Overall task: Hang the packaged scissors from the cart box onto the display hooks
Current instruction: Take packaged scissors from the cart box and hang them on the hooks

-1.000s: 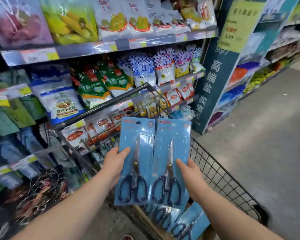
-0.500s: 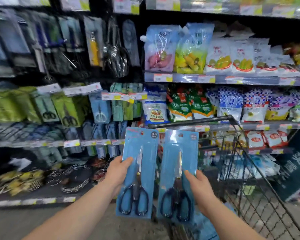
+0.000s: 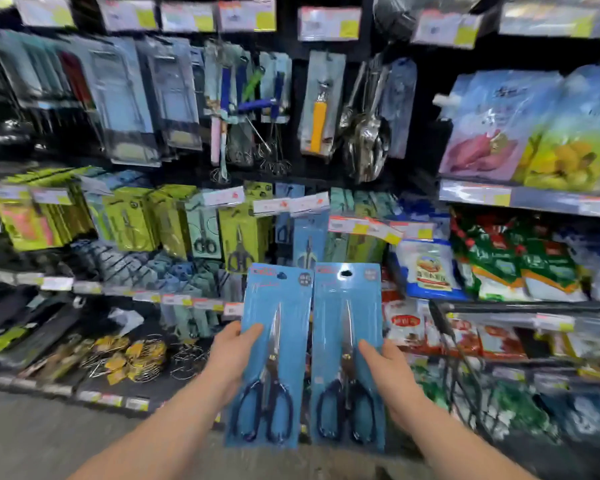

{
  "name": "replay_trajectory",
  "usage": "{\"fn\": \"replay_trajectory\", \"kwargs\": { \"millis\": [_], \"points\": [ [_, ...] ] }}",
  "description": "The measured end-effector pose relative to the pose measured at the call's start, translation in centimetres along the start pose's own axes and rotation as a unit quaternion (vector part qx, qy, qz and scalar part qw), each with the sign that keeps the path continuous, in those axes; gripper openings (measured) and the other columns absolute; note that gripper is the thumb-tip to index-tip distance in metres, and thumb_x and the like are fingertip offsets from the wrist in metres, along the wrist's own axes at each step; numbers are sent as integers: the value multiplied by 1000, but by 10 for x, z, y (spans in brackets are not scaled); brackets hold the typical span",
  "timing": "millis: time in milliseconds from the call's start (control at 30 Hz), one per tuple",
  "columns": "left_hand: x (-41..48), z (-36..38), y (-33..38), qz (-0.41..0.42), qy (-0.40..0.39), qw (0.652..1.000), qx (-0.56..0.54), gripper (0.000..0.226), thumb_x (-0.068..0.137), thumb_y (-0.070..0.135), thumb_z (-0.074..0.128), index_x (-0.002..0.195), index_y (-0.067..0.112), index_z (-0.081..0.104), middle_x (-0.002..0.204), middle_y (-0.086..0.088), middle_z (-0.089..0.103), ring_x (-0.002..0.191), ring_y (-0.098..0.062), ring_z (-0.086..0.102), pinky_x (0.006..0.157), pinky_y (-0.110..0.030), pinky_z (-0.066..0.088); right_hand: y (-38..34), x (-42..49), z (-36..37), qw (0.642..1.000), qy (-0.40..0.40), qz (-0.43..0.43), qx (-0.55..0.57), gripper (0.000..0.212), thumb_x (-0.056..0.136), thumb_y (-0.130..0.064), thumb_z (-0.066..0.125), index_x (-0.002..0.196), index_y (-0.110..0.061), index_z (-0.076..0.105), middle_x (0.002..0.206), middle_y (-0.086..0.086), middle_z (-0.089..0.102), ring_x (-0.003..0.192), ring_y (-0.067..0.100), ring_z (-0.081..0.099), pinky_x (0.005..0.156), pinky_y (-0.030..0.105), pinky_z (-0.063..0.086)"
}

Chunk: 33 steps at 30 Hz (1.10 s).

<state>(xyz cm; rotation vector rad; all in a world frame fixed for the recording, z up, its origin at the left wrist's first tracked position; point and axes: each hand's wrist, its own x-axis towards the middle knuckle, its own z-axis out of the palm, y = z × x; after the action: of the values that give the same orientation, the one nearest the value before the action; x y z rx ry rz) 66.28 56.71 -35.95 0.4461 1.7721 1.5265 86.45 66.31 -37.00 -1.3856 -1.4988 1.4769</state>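
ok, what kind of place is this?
Likely a supermarket aisle: rows of price tags, packaged kitchen tools hanging on display, and food bags on a shelf to the right.

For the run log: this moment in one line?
step: pre-hang | left hand: holds left scissors pack | right hand: holds right scissors pack | hung: not yet

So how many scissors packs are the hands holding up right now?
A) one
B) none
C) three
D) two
D: the left hand grips one blue scissors pack and the right hand grips a second scissors pack, side by side in front of the shelves.
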Motion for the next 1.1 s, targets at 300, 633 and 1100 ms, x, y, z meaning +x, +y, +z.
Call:
{"fn": "replay_trajectory", "kwargs": {
  "millis": [300,633,1100],
  "points": [
    [121,-108,29,-1,10,1000,23,22,91,21,58,105,4,62,96,-18,66,80,-31,61,70,-40,47,-38,45,136,999,-29,32,-3,38,94,-22,51,128,-6,51,125,9,60,109,25,59,98,38,45],
    [170,-123,30,-9,-9,1000,-16,11,90,22,60,93,12,63,82,-11,69,69,-27,63,63,-34,50,-63,85,179,997,14,51,-48,25,95,-24,48,115,-8,50,107,14,63,102,30,59,93,40,45],
    [219,-123,35,0,-29,999,16,16,92,21,57,101,9,63,94,-19,68,76,-29,58,66,-39,46,-62,157,205,996,19,82,-39,30,94,-25,46,118,-7,49,124,15,57,115,35,52,103,50,39]
  ]
}}
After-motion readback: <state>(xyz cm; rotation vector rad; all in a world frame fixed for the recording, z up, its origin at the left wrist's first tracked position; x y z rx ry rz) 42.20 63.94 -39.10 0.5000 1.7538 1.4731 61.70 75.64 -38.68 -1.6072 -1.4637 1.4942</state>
